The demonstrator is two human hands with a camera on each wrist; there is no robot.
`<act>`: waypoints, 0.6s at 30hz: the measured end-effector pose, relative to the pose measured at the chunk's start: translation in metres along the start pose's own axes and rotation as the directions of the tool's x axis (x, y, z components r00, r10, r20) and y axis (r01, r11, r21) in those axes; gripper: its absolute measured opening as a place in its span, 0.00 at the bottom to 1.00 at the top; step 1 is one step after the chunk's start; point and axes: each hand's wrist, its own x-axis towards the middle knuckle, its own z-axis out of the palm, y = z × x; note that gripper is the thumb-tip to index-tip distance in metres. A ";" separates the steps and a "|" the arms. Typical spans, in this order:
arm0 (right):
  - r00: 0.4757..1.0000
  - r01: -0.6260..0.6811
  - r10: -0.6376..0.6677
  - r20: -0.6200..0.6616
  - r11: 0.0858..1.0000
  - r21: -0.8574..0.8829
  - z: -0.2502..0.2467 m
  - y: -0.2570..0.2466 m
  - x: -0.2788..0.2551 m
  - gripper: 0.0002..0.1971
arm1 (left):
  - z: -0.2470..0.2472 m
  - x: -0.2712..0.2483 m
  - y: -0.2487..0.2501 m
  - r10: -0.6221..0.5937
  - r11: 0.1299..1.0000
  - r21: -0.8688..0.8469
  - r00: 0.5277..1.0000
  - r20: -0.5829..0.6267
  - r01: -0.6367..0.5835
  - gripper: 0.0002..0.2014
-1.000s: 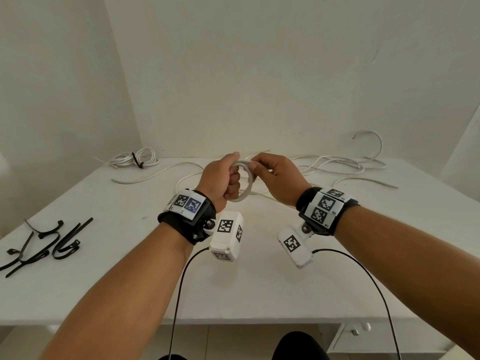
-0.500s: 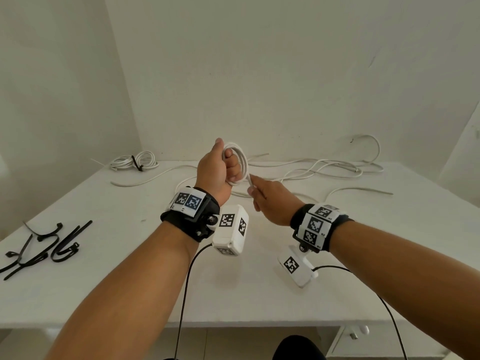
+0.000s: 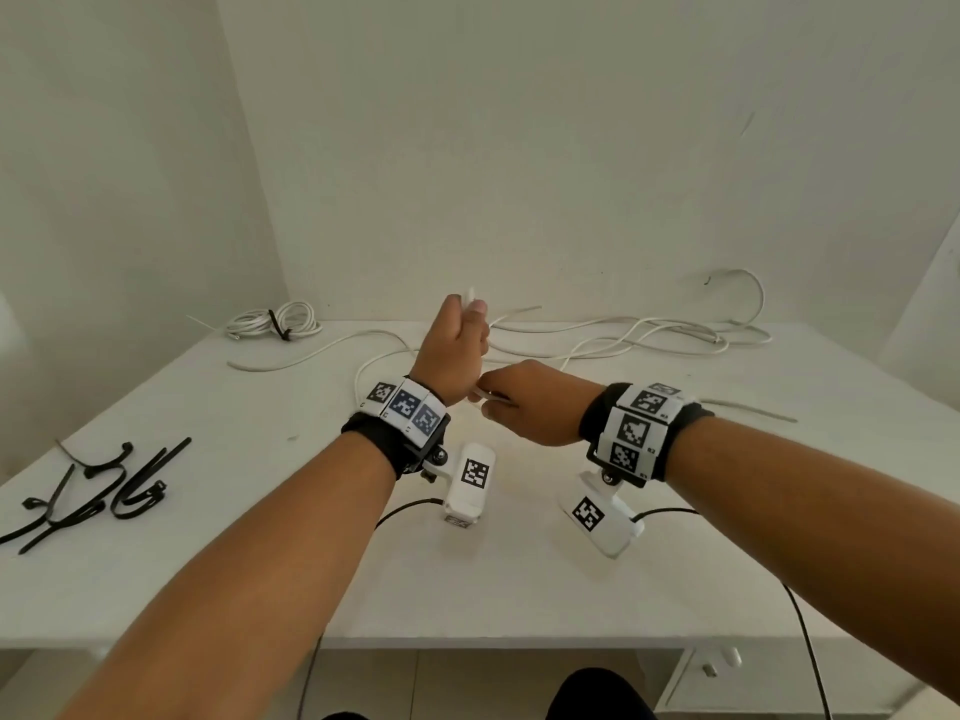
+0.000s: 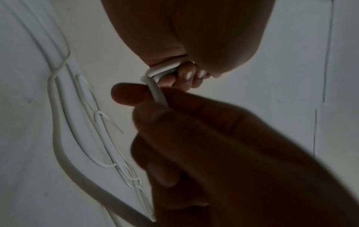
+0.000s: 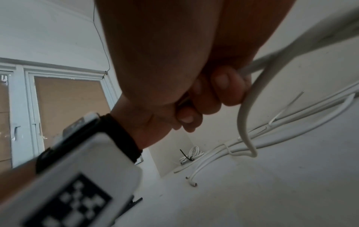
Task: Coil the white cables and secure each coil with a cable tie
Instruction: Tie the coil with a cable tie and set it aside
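Above the white table (image 3: 519, 574), the left hand (image 3: 454, 350) curls tight round the coiled white cable (image 4: 163, 69), while the right hand (image 3: 535, 402) — just below it — pinches the cable's running strand. Behind the hands loose white cables (image 3: 639, 337) sprawl; a tied coil (image 3: 275, 322) lies at the table's far left corner, black cable ties (image 3: 98, 493) at its left edge.

Smooth, faintly glossy white plastic sheathing on the cable (image 4: 155, 90) between the hands. Matt, smooth white surface on the desk (image 3: 519, 589) below. Black plastic, slightly shiny, on the cable ties (image 3: 104, 491) far left of the hands.
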 end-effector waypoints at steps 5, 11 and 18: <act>0.999 0.020 -0.019 -0.043 1.000 0.010 -0.015 -0.002 0.003 0.09 | -0.003 0.002 0.000 0.099 0.948 0.286 0.981 0.164 -0.143 0.14; 0.998 0.019 -0.020 -0.066 1.000 -0.020 -0.019 0.000 0.002 0.07 | -0.008 -0.004 -0.007 0.003 0.963 0.257 0.963 0.269 -0.075 0.16; 0.985 0.008 0.001 -0.170 0.999 0.052 -0.022 -0.002 0.003 0.07 | -0.017 -0.009 -0.008 -0.050 0.954 0.291 0.923 0.380 -0.068 0.16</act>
